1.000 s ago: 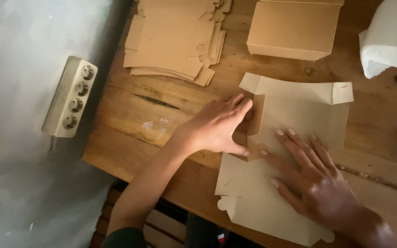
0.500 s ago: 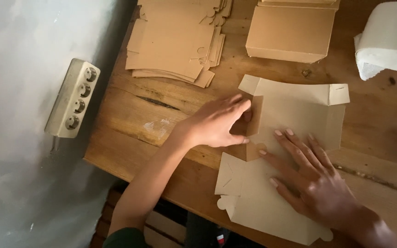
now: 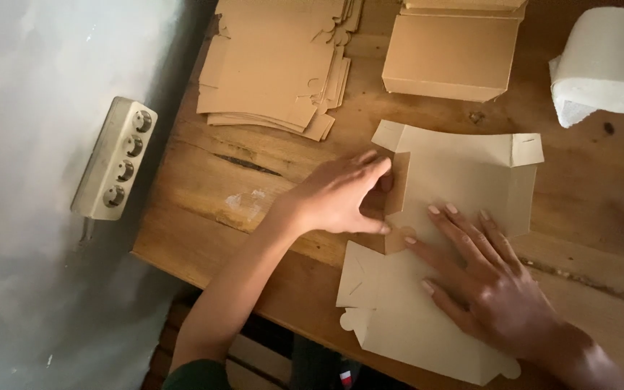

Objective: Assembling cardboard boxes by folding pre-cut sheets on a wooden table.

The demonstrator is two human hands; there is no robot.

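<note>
A flat, die-cut cardboard box blank (image 3: 464,180) lies on the wooden table (image 3: 204,180), reaching past the near edge. My left hand (image 3: 337,198) pinches and lifts the blank's left side flap (image 3: 397,189), folding it up. My right hand (image 3: 485,282) lies flat with spread fingers on the middle of the blank, pressing it down beside the fold.
A stack of flat cardboard blanks (image 3: 276,65) sits at the back left, a folded cardboard box (image 3: 449,54) at the back middle, a white paper roll (image 3: 608,65) at the back right. A white four-socket power strip (image 3: 113,159) hangs on the grey wall left of the table.
My left hand has kept bending the side flap upward; my right hand stays pressed on the blank. The view has shifted slightly.
</note>
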